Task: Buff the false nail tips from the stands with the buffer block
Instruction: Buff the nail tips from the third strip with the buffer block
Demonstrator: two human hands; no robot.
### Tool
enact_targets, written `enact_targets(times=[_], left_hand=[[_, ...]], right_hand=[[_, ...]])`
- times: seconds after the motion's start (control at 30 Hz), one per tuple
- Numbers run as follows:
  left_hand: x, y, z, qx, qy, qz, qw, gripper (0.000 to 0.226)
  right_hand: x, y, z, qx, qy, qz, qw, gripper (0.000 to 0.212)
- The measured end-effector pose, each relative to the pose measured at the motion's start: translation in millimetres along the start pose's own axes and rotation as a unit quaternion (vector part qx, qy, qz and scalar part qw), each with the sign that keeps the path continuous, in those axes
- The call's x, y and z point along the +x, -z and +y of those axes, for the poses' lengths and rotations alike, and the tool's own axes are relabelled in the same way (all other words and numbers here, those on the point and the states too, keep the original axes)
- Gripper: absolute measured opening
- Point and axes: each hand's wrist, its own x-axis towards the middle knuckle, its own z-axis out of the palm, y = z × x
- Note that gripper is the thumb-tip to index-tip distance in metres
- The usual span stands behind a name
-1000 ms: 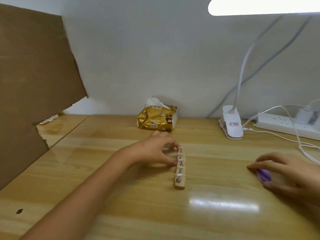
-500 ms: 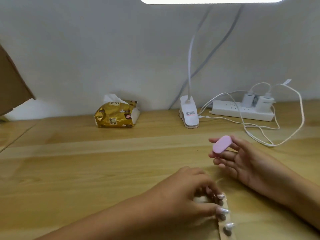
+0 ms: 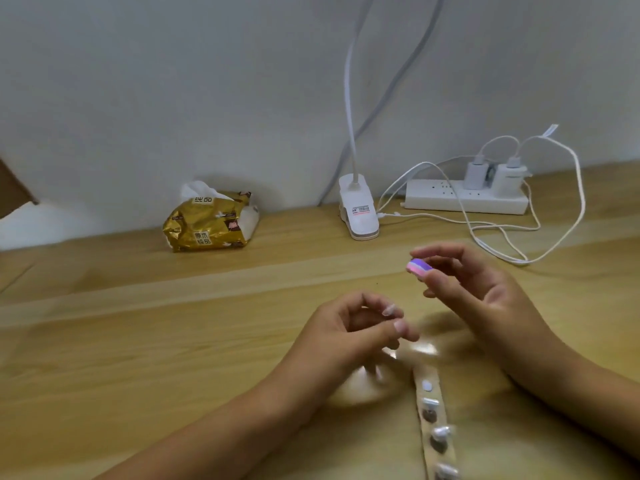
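A: Entry. Right hand (image 3: 485,299) is raised over the table (image 3: 121,358), thumb and forefinger pinching the buffer block (image 3: 419,265). Its pink-and-purple edge is turned toward the left hand (image 3: 346,330).

B: Left hand state?

A: It sits lower than the block and apart from it. The fingers are curled, with the thumb tip brought against the fingertips. A pale sliver shows at the forefinger, either a false nail tip or the person's own nail; blur prevents a call, so I cannot tell whether it holds anything.

B: The stand?

A: The wooden stand (image 3: 433,414) lies flat on the table below the hands, running toward the near edge. Several nail tips (image 3: 440,434) sit on its pegs. The far peg (image 3: 426,386) looks bare, showing only a white dot.

B: Step in hand?

A: Judgement: presenting a tip to the block. Block and left fingertips are not touching, so no stroke has been made.

B: Next move calls for?

A: Close the gap, with the tip gripped by its edges and its top exposed. Lay the block face flat on it and use light, short strokes — a tip that small could flick out of the pinch. If the pinch is empty, go to the stand first.

B: Background?

A: Tissue pack (image 3: 207,223), lamp clip (image 3: 358,216) and power strip (image 3: 464,199) stand by the wall, well apart from the work.
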Motion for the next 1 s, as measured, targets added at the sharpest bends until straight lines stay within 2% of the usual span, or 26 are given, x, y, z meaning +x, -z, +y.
enact_targets(times=[0.17,0.27,0.33,0.43,0.53,0.63,0.67,0.77,0.9,1.0], left_hand=[[-0.9,2.2,-1.8,0.033,-0.043,0.012,0.998,0.015],[-1.8,0.7,-1.6,0.059,-0.062,0.014,0.996,0.017],[-2.0,0.4,-2.4,0.090,-0.071,0.011,0.993,0.017],[-3.0,-1.0,-4.3,0.126,-0.089,0.009,0.988,0.021],[-2.7,-1.0,-6.3,0.135,-0.088,0.014,0.987,0.022],[-2.8,-0.4,-6.9,0.139,-0.089,0.020,0.986,0.025],[-3.4,-0.8,-6.5,0.141,-0.091,0.019,0.986,0.026],[-4.7,-2.0,-5.6,0.142,-0.095,0.012,0.985,0.028],[-3.8,-1.5,-7.2,0.141,-0.100,0.014,0.985,0.022],[-3.4,-1.4,-7.6,0.137,-0.095,0.014,0.986,0.023]], right_hand=[[-1.4,-2.1,2.8,-0.118,0.103,-0.029,0.987,0.039],[-4.4,-2.5,2.8,-0.199,0.168,-0.078,0.962,0.040],[-4.6,-3.9,4.9,-0.220,0.157,-0.100,0.958,0.039],[-4.3,-3.7,2.5,-0.182,0.114,-0.101,0.971,0.037],[-7.3,-5.5,3.6,-0.241,0.191,-0.115,0.944,0.038],[-5.2,-5.1,1.9,-0.173,0.127,-0.100,0.972,0.040],[-5.2,-5.3,0.7,-0.163,0.120,-0.097,0.974,0.041],[-8.4,-4.8,1.5,-0.211,0.169,-0.098,0.958,0.040],[-6.3,-4.9,0.8,-0.135,0.100,-0.088,0.982,0.033],[-9.2,-5.5,0.4,-0.219,0.175,-0.096,0.955,0.038]])
